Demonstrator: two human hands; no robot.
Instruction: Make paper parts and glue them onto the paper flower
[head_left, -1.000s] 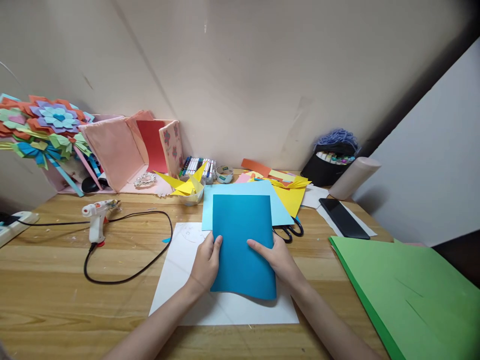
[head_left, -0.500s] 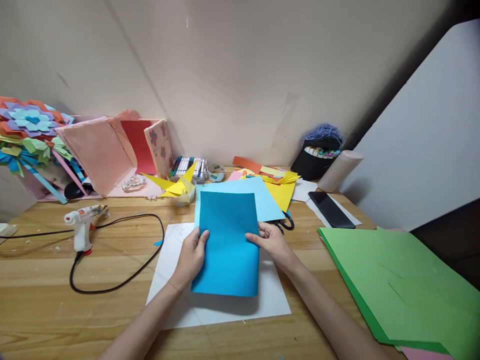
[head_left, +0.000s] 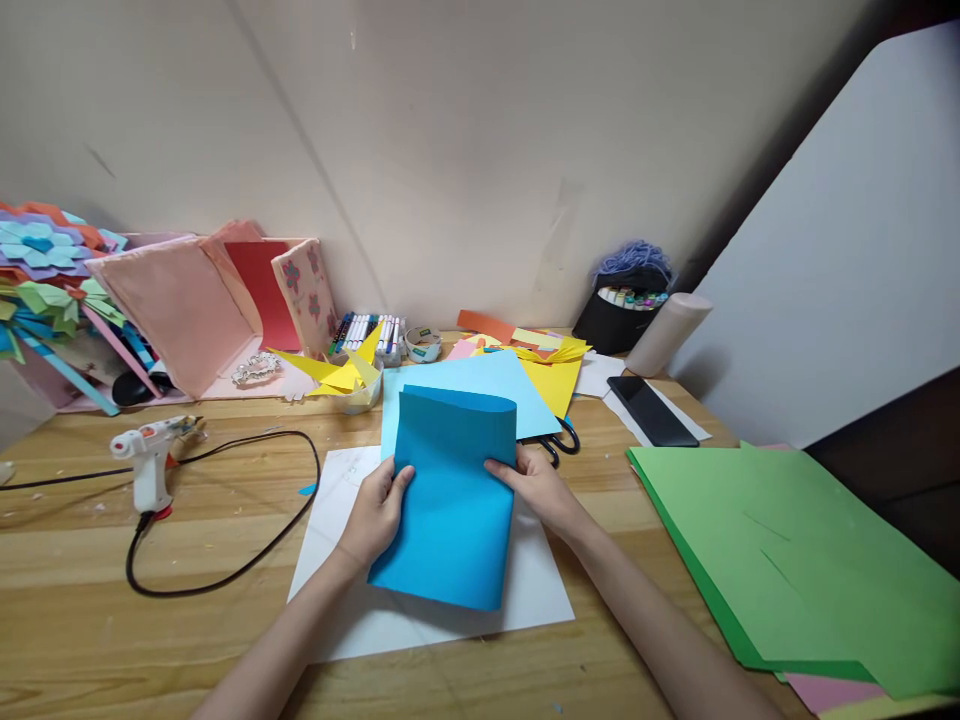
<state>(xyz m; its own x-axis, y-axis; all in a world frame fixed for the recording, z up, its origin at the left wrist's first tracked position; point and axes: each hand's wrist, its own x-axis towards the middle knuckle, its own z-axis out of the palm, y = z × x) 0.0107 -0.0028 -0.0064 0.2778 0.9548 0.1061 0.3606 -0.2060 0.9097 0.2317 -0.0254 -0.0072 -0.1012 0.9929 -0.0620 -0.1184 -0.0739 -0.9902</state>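
A blue sheet of paper [head_left: 450, 500], folded over with its bend on the right, is held up above the table. My left hand [head_left: 376, 510] pinches its left edge, thumb in front and fingers behind. My right hand [head_left: 536, 490] grips the right side the same way. At the top the two layers stand slightly apart. Beneath lies a white sheet [head_left: 337, 630] on the wooden table. Behind the blue paper is a light blue sheet [head_left: 465, 375], with black scissor handles [head_left: 566, 437] showing at its right edge.
A white glue gun [head_left: 150, 460] with a looping black cord stands on the left. Green sheets [head_left: 802, 560] lie at the right, near a phone [head_left: 651, 410]. Markers [head_left: 367, 335], tape [head_left: 424, 345], yellow scraps [head_left: 555, 385] and a pink box [head_left: 180, 310] line the back.
The blue paper has tilted, its lower right corner dropping and its top layers parting. Both hands keep their hold. The whole view has shifted slightly, moving the surroundings left.
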